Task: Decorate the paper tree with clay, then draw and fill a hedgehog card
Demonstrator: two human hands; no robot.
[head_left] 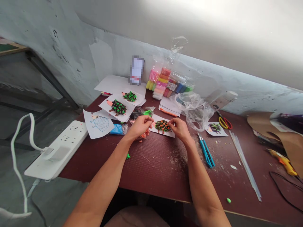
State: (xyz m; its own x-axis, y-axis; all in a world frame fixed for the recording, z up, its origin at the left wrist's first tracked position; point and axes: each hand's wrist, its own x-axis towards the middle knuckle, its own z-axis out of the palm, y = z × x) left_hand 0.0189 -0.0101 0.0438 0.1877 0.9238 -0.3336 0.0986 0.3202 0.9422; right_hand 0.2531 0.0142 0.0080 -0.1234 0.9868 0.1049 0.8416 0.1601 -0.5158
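Note:
A white card with a hedgehog picture (163, 126) lies between my hands, its dark spiky body dotted with orange clay bits. My left hand (141, 126) is over the card's left side, thumb and fingertips pinched together; whatever may be between them is too small to make out. At the card's right edge my right hand (179, 127) has its fingertips closed near the hedgehog's back, and what they hold is hidden. Orange clay (143, 136) shows partly under my left hand. Green clay (148, 112) in plastic wrap sits just beyond it.
Finished-looking hedgehog cards (118, 107) and a blue drawing (100, 124) lie left. Bagged colored clay (163, 83) and a phone (136, 71) stand behind. Right are blue-handled scissors (206, 152), glue sticks (246, 167) and a yellow glue gun (284, 161). A power strip (59, 149) overhangs the left edge.

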